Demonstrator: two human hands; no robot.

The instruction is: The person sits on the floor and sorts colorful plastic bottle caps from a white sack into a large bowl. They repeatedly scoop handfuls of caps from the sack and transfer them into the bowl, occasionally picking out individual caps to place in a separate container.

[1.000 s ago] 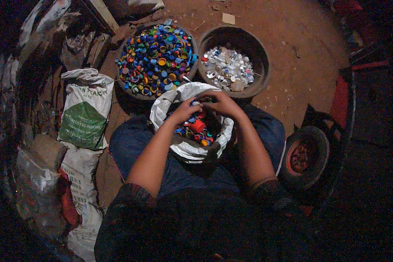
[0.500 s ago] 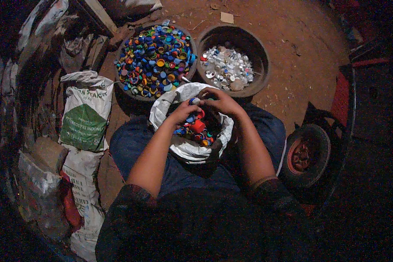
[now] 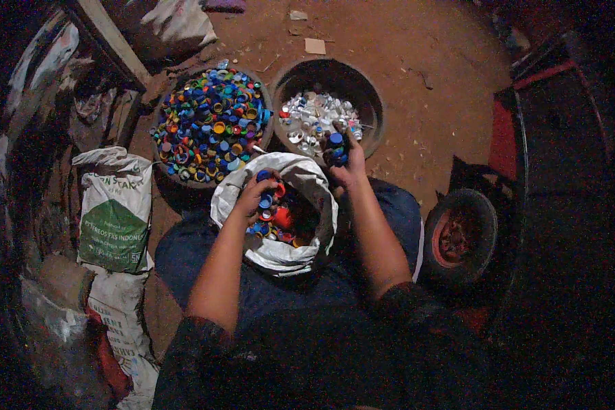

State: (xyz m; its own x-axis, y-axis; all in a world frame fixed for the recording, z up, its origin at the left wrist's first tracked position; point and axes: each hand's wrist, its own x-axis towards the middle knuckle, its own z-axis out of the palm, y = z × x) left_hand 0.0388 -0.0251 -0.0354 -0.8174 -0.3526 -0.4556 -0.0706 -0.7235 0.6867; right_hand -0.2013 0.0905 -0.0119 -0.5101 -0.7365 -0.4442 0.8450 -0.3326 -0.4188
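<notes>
Between my legs stands a white woven sack point(image 3: 227, 205) with its top rolled down, holding red, blue and orange bottle caps point(image 3: 282, 219). My left hand point(image 3: 251, 196) is inside the sack's left rim, its fingers curled round a few caps, blue ones among them. Just past the sack's far right rim, my right hand point(image 3: 352, 167) is turned palm up near the right basin. It cups several dark caps, with a bright blue bottle cap point(image 3: 335, 139) on top. How many caps each hand holds is hard to make out.
Ahead on the left, a round basin point(image 3: 158, 154) is heaped with multicoloured caps. The right basin point(image 3: 379, 102) holds mostly white and clear caps. Printed sacks point(image 3: 116, 212) lie to my left; a small wheel point(image 3: 465, 236) with a red hub stands to my right.
My hands were together over the sack and have parted. The right one has moved out toward the right basin with blue caps; the left stays at the sack. The whole view has shifted.
</notes>
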